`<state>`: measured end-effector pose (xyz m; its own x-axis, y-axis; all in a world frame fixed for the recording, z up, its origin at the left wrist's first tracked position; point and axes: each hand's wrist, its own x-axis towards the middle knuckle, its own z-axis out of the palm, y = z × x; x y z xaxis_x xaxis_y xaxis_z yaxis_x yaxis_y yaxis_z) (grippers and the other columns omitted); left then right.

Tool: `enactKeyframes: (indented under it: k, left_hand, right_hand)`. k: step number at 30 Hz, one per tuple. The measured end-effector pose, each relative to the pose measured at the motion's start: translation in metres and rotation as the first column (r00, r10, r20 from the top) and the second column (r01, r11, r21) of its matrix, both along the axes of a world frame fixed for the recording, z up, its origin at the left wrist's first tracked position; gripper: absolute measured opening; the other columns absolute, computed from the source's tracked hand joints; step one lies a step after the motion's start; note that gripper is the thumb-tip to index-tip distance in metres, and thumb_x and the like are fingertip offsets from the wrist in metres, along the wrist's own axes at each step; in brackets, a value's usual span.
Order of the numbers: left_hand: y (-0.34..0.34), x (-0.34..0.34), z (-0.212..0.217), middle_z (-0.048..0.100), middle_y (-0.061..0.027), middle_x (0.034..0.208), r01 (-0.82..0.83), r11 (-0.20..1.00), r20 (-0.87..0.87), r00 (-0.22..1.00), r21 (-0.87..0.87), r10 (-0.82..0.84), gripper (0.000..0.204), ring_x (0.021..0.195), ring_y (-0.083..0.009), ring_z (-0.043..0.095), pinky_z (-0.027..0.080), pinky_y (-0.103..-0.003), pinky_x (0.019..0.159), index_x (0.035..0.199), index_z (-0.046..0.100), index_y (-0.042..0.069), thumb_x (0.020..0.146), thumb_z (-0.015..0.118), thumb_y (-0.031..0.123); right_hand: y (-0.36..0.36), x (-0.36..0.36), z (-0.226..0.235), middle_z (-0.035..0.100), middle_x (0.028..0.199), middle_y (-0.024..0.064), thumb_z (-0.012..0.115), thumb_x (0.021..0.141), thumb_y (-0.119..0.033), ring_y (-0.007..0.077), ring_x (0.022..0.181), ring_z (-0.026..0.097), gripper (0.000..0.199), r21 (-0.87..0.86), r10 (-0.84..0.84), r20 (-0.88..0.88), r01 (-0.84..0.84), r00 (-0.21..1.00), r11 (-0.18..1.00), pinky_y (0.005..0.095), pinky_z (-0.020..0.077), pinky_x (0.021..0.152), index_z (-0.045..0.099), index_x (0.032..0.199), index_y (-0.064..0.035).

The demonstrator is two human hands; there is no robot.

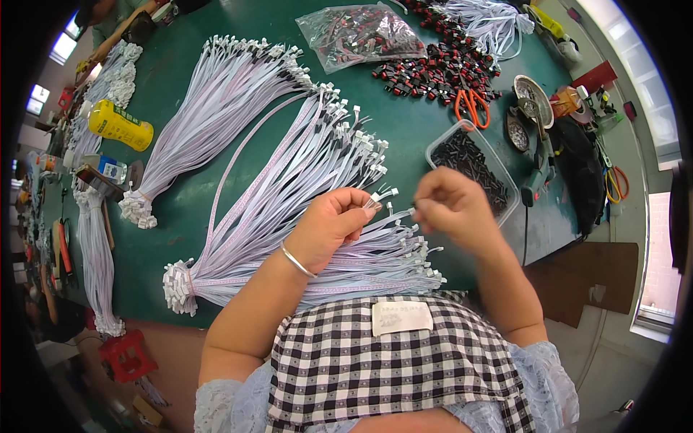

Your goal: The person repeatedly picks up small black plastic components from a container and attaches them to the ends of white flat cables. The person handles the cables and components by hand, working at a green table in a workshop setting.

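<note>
My left hand [333,222] is closed in a pinch on the end of a white ribbon cable, where a small white connector [390,192] and short loose wires stick out past the fingertips. Just to its right is my right hand [453,206], slightly blurred, thumb and fingers pressed together; what they hold, if anything, is too small to name. Beneath both hands spreads a large bundle of white ribbon cables [267,209], tied at the left end and fanned out to the right. Beyond my right hand, a clear plastic tub [515,190] holds many short black tubes [462,155].
Another cable bundle [209,108] lies farther back. A clear bag [357,36] and a loose pile of red-and-black connectors [440,72] lie at the far side, by orange-handled scissors [472,108]. A green-bodied tool [534,184] is at right, a yellow bottle [120,124] at left.
</note>
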<state>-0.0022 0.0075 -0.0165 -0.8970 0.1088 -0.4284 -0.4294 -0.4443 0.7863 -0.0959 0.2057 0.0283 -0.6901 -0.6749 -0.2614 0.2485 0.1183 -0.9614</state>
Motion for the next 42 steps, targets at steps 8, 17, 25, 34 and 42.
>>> enactKeyframes:
  k: [8, 17, 25, 34, 42]
  left_hand:
    - [0.003, 0.0, 0.005, 0.054, 0.0042, 0.07, -0.024, 1.0, -0.008, 1.0, -0.01, 0.024, 0.011, 0.058, -0.0028, 0.044, 0.034, -0.017, 0.052, 0.095, 0.06, 0.004, 0.087, 0.061, 0.012]
    - [0.004, 0.001, 0.005, 0.054, 0.0039, 0.07, -0.039, 0.999, -0.026, 0.999, -0.03, 0.039, 0.013, 0.058, -0.0029, 0.046, 0.035, -0.016, 0.053, 0.095, 0.06, 0.004, 0.088, 0.062, 0.014]
    - [0.003, 0.001, 0.005, 0.054, 0.0036, 0.07, -0.02, 0.999, -0.023, 1.0, -0.036, 0.02, 0.013, 0.059, -0.0029, 0.046, 0.035, -0.017, 0.053, 0.095, 0.06, 0.004, 0.088, 0.062, 0.015]
    - [0.003, 0.001, 0.004, 0.055, 0.0033, 0.072, -0.02, 0.999, -0.022, 1.0, -0.044, 0.019, 0.013, 0.059, -0.0031, 0.046, 0.036, -0.017, 0.053, 0.096, 0.061, 0.003, 0.088, 0.061, 0.013]
    - [0.003, 0.003, 0.005, 0.056, 0.0019, 0.078, -0.023, 0.997, -0.041, 0.999, -0.07, 0.02, 0.014, 0.063, -0.0044, 0.049, 0.04, -0.018, 0.057, 0.098, 0.06, 0.003, 0.088, 0.061, 0.013]
  right_hand:
    - [-0.019, 0.006, -0.013, 0.063, 0.078, 0.0047, 0.06, 0.089, -0.009, 0.0079, 0.066, 0.058, 0.009, 0.097, 0.02, 0.005, -0.02, 1.0, 0.995, 0.022, 0.0494, 0.06, 0.056, 0.093, -0.0015]
    - [-0.019, 0.007, -0.021, 0.063, 0.079, 0.0072, 0.056, 0.09, -0.009, 0.0089, 0.066, 0.059, 0.009, 0.044, 0.018, 0.054, -0.02, 0.998, 0.999, 0.0227, 0.0494, 0.059, 0.053, 0.095, -0.002]
    - [-0.021, 0.008, -0.02, 0.062, 0.079, 0.0068, 0.056, 0.09, -0.008, 0.009, 0.068, 0.059, 0.01, 0.048, 0.029, 0.024, -0.03, 0.999, 0.998, 0.0227, 0.0501, 0.061, 0.053, 0.096, -0.0014]
    - [-0.021, 0.008, -0.022, 0.062, 0.079, 0.0058, 0.057, 0.09, -0.008, 0.009, 0.069, 0.059, 0.009, 0.035, 0.038, 0.015, -0.039, 0.999, 0.999, 0.0228, 0.0502, 0.061, 0.053, 0.094, -0.0015]
    - [-0.021, 0.009, -0.024, 0.063, 0.079, 0.0053, 0.059, 0.089, -0.009, 0.0087, 0.069, 0.06, 0.01, 0.028, 0.06, 0.007, -0.06, 0.998, 0.998, 0.0211, 0.049, 0.06, 0.055, 0.094, -0.0012]
